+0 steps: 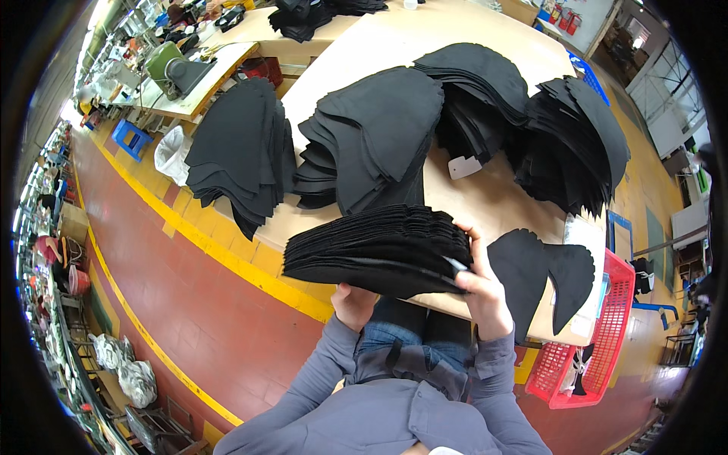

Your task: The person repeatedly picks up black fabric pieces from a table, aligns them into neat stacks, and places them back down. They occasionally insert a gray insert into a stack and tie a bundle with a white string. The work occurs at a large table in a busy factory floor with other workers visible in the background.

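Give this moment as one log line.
left hand: beneath black stack; right hand: gripping its right end; nearby: black piles on table

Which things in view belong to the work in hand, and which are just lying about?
In the work:
stack of black pieces, gripped by the right hand, left hand at its near edge
similar black piles on the table
flat black pieces, probably

Apparently just lying about:
red basket
blue stool
white bag
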